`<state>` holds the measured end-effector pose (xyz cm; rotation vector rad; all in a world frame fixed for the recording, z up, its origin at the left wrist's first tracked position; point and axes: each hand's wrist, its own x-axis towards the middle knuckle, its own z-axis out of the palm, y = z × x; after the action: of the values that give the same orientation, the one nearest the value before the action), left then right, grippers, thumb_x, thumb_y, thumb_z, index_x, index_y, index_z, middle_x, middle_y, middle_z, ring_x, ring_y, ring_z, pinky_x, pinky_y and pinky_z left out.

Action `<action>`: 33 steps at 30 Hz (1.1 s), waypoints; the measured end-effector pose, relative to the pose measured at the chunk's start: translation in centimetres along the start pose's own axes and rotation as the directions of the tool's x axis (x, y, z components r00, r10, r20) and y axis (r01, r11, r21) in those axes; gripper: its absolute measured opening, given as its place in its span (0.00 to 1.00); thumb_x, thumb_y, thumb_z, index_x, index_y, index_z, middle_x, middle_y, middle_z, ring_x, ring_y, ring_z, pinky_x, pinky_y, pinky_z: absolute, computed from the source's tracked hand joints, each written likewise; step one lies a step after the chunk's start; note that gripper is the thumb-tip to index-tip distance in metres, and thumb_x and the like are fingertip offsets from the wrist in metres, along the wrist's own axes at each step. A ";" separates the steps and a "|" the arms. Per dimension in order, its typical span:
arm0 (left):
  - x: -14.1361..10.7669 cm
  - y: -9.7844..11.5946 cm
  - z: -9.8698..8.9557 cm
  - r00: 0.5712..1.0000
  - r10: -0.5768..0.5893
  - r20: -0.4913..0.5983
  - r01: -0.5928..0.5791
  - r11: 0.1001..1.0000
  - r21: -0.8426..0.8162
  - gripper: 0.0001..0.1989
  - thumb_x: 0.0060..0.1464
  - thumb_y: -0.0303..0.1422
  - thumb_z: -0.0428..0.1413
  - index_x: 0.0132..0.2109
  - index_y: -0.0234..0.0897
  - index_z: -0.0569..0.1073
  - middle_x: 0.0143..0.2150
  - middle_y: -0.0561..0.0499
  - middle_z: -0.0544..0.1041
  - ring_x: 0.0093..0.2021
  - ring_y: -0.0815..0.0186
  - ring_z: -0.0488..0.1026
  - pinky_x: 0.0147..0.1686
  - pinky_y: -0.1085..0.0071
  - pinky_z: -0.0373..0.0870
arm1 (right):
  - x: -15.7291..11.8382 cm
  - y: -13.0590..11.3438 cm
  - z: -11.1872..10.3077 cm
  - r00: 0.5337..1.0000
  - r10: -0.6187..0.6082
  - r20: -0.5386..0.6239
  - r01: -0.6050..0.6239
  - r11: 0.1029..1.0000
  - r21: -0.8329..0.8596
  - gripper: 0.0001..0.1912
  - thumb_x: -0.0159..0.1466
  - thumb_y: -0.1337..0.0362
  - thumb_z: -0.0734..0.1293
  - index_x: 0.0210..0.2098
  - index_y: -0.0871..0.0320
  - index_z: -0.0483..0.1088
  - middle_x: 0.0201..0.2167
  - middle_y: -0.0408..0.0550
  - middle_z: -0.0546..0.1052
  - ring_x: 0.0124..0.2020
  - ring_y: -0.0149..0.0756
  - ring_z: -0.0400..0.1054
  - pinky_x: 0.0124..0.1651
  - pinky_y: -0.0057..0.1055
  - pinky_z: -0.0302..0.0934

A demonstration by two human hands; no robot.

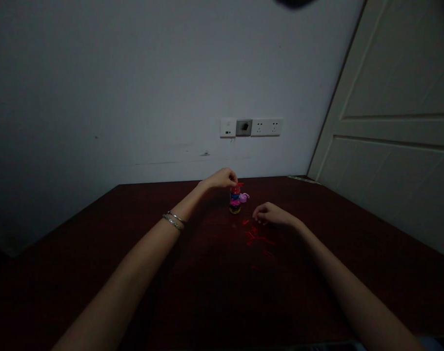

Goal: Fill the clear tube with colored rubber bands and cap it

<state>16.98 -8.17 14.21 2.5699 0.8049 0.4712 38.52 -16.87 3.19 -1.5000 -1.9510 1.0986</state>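
Note:
A small clear bottle [235,201] stands upright on the dark red table, filled with layers of coloured bits: red on top, then blue, pink and dark ones. My left hand [223,178] is at its mouth, fingers pinched on thin red rubber bands that poke out at the top. Beside the bottle on the right lies a pink-purple cap [243,197] with a loop. My right hand [270,214] rests low over the table, fingers curled together, next to scattered red rubber bands [256,236]. Whether it holds one is too dark to make out.
The dark table [192,292] meets a pale wall [152,87] at the back. Sockets and switches [266,127] are set in the wall above the bottle. A light panelled door [397,107] borders the right side. Two bracelets [173,220] circle my left wrist.

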 end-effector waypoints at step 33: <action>-0.5 2.4 1.8 0.975 -0.210 0.075 0.181 0.941 0.287 0.34 0.55 0.53 0.36 0.23 0.31 0.73 0.25 0.40 0.71 0.36 0.58 0.66 0.41 0.65 0.58 | -0.4 -0.9 0.3 0.999 -0.006 -0.031 0.005 0.999 -0.042 0.09 0.52 0.68 0.61 0.30 0.63 0.71 0.27 0.49 0.75 0.26 0.28 0.66 0.27 0.24 0.61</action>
<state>18.42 -10.78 13.70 2.6993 1.1468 0.1693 37.89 -17.38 3.78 -1.5238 -1.9676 1.0314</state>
